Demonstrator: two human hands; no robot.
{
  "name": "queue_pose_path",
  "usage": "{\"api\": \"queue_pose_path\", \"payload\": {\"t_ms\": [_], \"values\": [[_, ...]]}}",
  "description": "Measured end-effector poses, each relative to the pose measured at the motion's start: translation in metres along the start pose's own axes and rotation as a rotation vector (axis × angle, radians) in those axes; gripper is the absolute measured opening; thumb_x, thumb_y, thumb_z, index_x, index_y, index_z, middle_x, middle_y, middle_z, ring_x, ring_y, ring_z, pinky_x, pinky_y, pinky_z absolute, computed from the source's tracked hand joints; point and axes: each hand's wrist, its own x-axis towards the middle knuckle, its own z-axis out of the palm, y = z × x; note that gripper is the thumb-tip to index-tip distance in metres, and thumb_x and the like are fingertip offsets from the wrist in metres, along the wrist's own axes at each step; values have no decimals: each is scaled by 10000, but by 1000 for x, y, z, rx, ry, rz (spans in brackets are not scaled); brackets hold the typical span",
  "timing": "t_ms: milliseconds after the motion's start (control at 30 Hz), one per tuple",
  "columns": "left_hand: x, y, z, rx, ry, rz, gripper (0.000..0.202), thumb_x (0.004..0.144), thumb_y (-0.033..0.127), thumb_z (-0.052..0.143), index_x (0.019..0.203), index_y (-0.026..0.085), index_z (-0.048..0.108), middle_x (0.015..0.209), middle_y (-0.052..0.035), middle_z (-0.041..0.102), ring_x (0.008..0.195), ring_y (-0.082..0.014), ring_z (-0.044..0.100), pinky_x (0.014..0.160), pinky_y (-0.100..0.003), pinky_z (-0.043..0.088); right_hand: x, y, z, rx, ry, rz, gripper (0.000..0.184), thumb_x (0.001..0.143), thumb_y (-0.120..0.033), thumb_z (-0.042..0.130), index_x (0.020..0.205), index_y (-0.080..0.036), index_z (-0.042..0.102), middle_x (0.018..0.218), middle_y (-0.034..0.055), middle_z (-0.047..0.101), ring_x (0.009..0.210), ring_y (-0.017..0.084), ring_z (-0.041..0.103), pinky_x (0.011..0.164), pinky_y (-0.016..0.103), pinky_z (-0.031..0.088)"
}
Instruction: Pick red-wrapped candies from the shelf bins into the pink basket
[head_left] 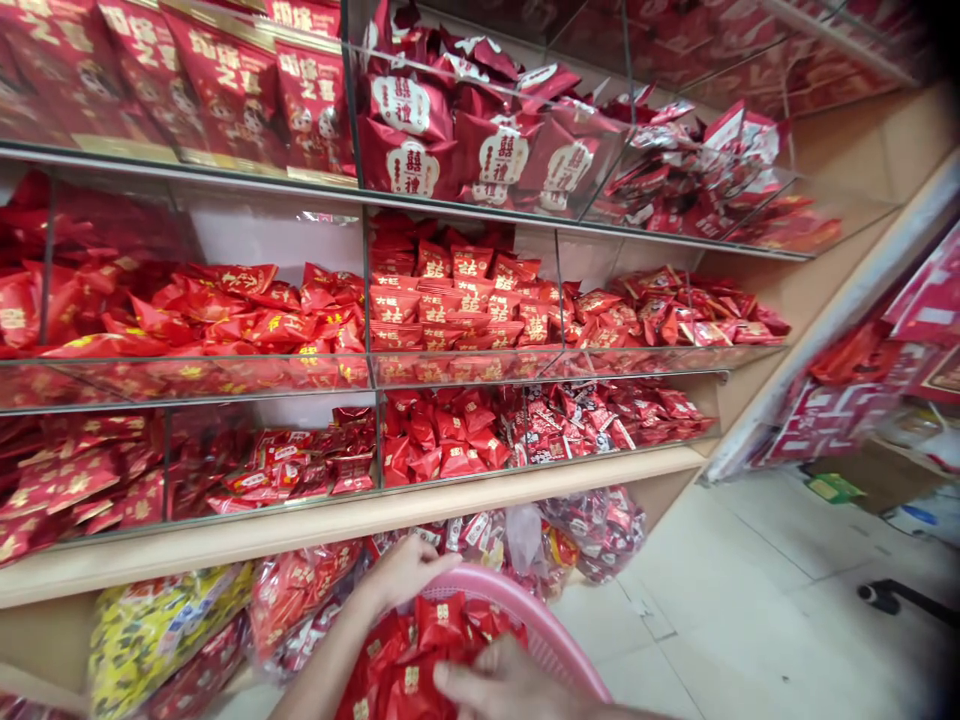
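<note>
A pink plastic basket (555, 625) sits at the bottom centre, filled with small red candy packets (420, 655). My left hand (405, 570) curls over the basket's far rim and grips it. My right hand (502, 685) lies low in the basket on top of the red packets, fingers bent and pressed onto them; whether it holds one I cannot tell.
Glass-fronted shelf bins (375, 370) full of red wrapped sweets rise in front. A wooden ledge (360, 515) runs below them, with clear bags of sweets (592, 530) and a yellow bag (157, 625) beneath. Tiled floor (750, 600) lies right, with boxes (862, 470).
</note>
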Motion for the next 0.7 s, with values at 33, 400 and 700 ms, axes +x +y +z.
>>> {"api": "queue_pose_path", "payload": {"t_ms": [33,400,700], "values": [[0,-1,1,-11,-6,-2,582,762,699,421,557,163,518,510,54,320,508,-96,277,482,-244,193,-5,-23,-8,3,2,-8,540,773,-610,565,512,-137,554,416,17,561,316,87,487,309,173,324],[-3,7,-4,4,-9,-36,592,745,727,412,539,174,462,516,54,310,511,-97,270,490,-250,187,57,-176,-85,492,588,-266,146,949,-167,445,832,-111,511,524,0,600,386,64,519,364,132,397],[-2,4,-3,14,-14,-21,591,749,726,401,537,177,453,517,56,296,507,-97,260,490,-255,187,88,-171,-96,486,678,-238,206,921,-307,534,1001,-122,577,825,8,610,594,86,575,510,212,502]]}}
